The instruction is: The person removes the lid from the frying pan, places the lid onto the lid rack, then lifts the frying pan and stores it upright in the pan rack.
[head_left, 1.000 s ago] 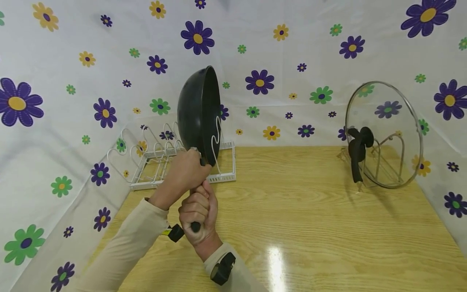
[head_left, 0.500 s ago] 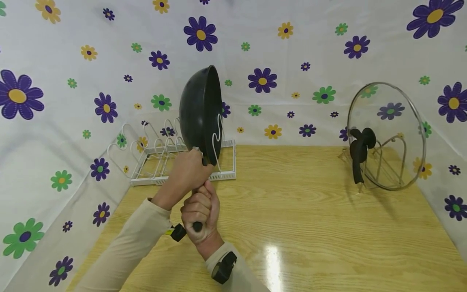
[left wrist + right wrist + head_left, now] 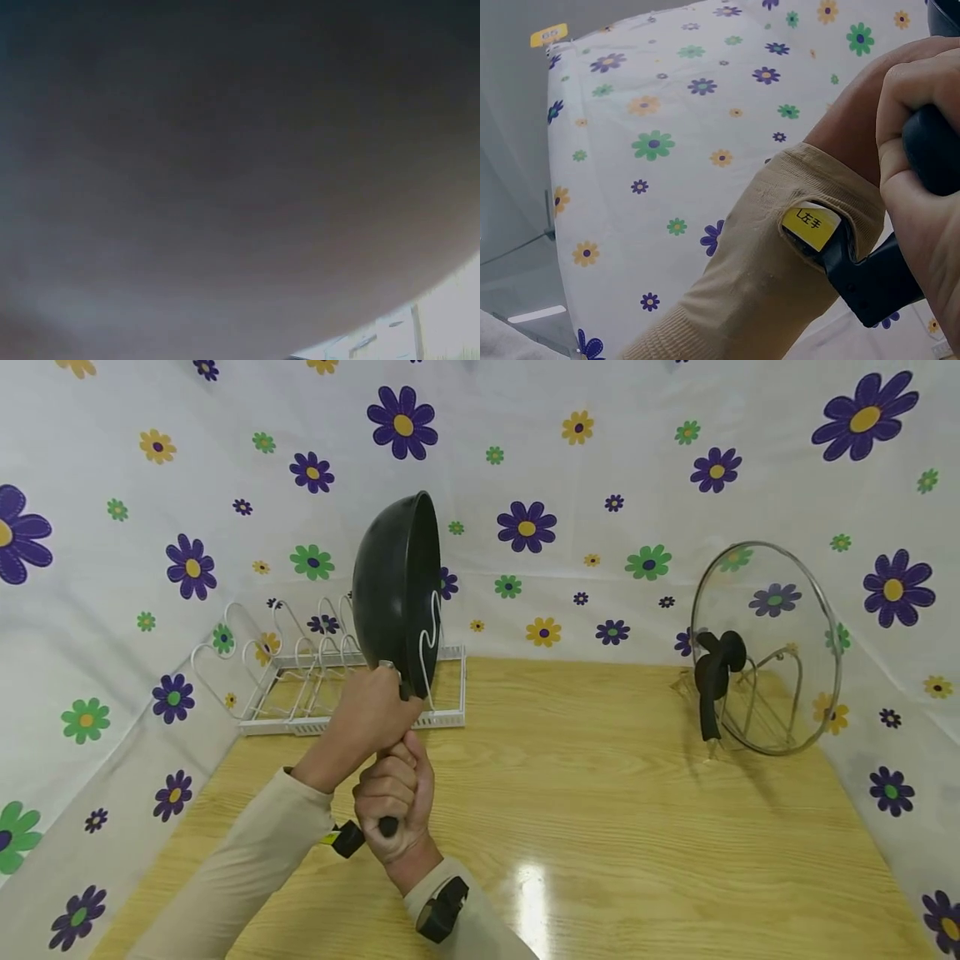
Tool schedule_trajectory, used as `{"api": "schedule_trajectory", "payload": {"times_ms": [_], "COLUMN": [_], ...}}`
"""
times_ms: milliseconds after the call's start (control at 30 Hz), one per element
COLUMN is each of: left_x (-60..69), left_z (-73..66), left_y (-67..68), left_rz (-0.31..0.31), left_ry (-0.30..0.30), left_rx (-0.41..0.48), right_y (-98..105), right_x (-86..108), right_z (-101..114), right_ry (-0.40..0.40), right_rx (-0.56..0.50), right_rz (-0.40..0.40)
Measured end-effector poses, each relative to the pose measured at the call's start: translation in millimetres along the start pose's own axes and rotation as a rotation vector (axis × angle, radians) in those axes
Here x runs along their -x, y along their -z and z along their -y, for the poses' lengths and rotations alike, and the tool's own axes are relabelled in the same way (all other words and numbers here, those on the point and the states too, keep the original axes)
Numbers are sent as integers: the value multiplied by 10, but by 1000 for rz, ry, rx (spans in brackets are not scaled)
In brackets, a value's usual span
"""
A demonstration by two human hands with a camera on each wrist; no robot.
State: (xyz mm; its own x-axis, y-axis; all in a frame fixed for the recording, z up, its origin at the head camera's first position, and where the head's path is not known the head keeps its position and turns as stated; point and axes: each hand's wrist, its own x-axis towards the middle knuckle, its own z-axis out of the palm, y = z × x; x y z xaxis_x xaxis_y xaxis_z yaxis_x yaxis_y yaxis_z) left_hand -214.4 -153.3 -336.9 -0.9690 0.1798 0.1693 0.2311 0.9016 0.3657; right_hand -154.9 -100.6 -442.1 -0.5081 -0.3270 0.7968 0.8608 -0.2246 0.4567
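A black wok (image 3: 382, 581) stands tilted on its side at the right end of the white wire rack (image 3: 442, 718), its open face to the right. One wavy rack wire crosses in front of the wok's inner side. My left hand (image 3: 367, 710) grips the handle close to the bowl. Just below, the fingers of my right hand (image 3: 393, 797) are curled round the handle, whose black end (image 3: 387, 827) pokes out. In the right wrist view that handle end (image 3: 934, 150) shows inside my right hand (image 3: 915, 97). The left wrist view is mostly blocked by a dark blur.
A glass lid (image 3: 780, 643) with a metal rim and black knob (image 3: 716, 672) stands upright in a small wire stand (image 3: 795, 693) at the back right. All rests on a wooden table (image 3: 600, 810). Flower-print sheeting (image 3: 540, 468) rises behind and at the sides.
The head view has shifted slightly, so everything sits further left in the picture. Both hands keep their grip, and the wok looks unmoved against the rack.
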Motion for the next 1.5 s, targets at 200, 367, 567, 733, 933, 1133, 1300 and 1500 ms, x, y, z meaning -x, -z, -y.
{"api": "schedule_trajectory", "payload": {"times_ms": [200,367,567,733,933,1133,1300,1500], "left_x": [3,2,20,34,35,23,14,15], "left_z": [-5,12,27,30,45,42,35,43], "left_y": [5,-14,-37,-64,-119,-138,-148,-160], "left_rz": [-4,-10,-21,-18,-48,-43,-36,-52], "left_ry": [1,-2,-13,-4,-36,-25,-8,-15], "left_rx": [-16,-21,-18,-23,-37,-40,-40,-27], "right_y": [16,28,44,56,62,66,71,78], "right_x": [3,14,34,59,96,102,101,106], "right_z": [4,14,34,49,52,69,93,105], "right_ry": [-1,-3,-14,-23,-10,-9,-23,-27], "right_rx": [2,-3,-5,-4,-2,-2,7,1], "right_rz": [2,5,8,5,-2,0,13,12]}}
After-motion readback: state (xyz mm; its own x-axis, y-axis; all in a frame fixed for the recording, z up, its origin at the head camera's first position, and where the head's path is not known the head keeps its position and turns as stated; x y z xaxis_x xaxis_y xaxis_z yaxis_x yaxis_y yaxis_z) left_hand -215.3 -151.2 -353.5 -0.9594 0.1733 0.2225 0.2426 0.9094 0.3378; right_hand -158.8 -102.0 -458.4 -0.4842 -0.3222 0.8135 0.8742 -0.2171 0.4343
